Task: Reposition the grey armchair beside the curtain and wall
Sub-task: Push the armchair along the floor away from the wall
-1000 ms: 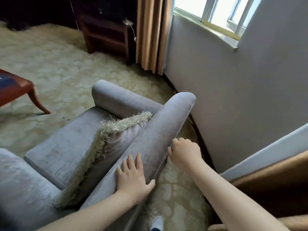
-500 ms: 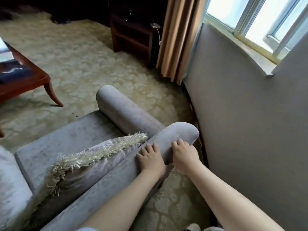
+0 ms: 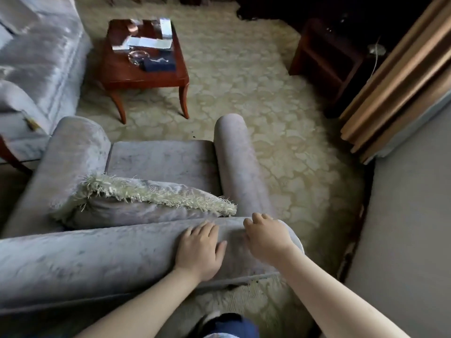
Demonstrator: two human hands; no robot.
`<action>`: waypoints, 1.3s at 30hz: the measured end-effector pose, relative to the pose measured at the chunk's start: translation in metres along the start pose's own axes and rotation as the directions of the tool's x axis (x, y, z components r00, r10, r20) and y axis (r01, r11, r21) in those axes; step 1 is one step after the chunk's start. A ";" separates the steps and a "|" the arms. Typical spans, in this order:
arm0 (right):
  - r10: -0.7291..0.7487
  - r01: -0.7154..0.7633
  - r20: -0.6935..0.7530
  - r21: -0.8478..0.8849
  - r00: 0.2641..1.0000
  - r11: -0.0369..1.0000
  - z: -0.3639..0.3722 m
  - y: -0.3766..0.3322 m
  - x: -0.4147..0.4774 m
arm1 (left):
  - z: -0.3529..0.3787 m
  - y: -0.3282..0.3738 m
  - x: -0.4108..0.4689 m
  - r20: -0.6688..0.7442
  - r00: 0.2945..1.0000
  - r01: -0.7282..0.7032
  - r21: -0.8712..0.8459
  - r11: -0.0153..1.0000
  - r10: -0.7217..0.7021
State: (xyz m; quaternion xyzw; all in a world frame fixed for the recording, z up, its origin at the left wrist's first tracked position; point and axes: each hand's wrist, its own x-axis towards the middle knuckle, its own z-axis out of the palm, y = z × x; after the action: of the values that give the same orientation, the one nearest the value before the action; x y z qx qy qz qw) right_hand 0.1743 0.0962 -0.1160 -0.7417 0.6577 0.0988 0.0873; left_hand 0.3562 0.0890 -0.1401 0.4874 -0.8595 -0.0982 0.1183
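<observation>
Velvety fabric, pale and mottled with darker smudges, covers the grey armchair [image 3: 161, 162]; seen from behind and above. Seat opening faces 12 o'clock; 2 rounded armrests run toward 12 o'clock; the roll-shaped backrest top has its long axis from 9 to 3 o'clock, across the lower frame. Chair stands on patterned cream carpet [image 3: 280, 98], from centre frame out to 8 o'clock; wall [image 3: 410, 240] at 4 o'clock, near the chair's right side but apart, a strip of carpet between; tan curtain [image 3: 395, 89] at 2 o'clock, well apart from the right armrest.

1 grey cushion [image 3: 136, 211] with cream fringe leans against the inner backrest.

Left hand [image 3: 199, 250]: palm flat on the backrest top, fingers straight, thumb spread; presses, no grasp. Right hand [image 3: 267, 237]: just beside it at the backrest's right end, fingers curled over the far edge, gripping the roll.

Red-brown coffee table [image 3: 146, 76] at 11 o'clock, papers and a glass dish on it; grey sofa [image 3: 36, 57] at 10 o'clock.
</observation>
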 end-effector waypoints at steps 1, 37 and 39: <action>-0.070 0.070 0.025 -0.001 0.997 0.998 -0.001 0.005 0.006 | 0.001 0.000 0.001 0.003 1.000 0.004 0.000 1.000 -0.004; -0.846 0.929 0.385 -0.172 0.370 0.329 -0.050 0.141 0.130 | 0.065 0.167 0.090 0.185 -0.604 0.626 -0.492 -0.605 -0.775; -0.853 0.939 0.398 -0.209 0.338 0.274 -0.053 0.135 0.136 | 0.073 0.183 0.108 0.123 -0.648 0.612 -0.503 -0.610 -0.752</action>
State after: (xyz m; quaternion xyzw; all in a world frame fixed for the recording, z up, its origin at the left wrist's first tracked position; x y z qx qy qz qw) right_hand 0.0576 -0.0643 -0.1007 -0.9669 0.0713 0.2417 0.0402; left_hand 0.1319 0.0918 -0.1457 0.9483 0.1390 -0.1785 0.2225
